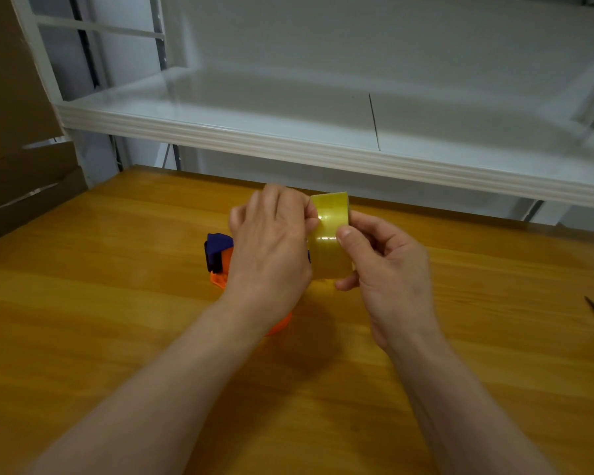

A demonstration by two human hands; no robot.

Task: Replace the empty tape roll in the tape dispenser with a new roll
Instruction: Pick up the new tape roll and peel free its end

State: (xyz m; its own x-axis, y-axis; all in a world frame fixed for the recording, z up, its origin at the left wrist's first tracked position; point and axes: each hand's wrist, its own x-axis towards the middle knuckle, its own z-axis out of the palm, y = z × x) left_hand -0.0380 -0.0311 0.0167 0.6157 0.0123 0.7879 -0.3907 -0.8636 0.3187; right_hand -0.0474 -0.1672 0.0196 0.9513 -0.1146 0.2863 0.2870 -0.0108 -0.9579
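Right hand (388, 265) grips the new tape roll (330, 231), thumb curled over its outer face. Left hand (271, 241) pinches the roll's edge, probably freeing the tape end. The tape dispenser (216, 252) lies on the tabletop (117, 303) beneath the left hand; loading comes next.

The tape roll (330, 234) is clear yellowish plastic film, smooth and glossy, with bright highlights across its outer wrap. Left of it, the tape dispenser (216, 252) looks like hard plastic, orange and dark blue, with a dull sheen. The table (117, 303) is smooth wood with visible grain and a soft satin finish. The far shelf (288, 108) is white, smooth and semi-glossy, its front edge ribbed. At far left, the cardboard (11, 97) is matt brown.
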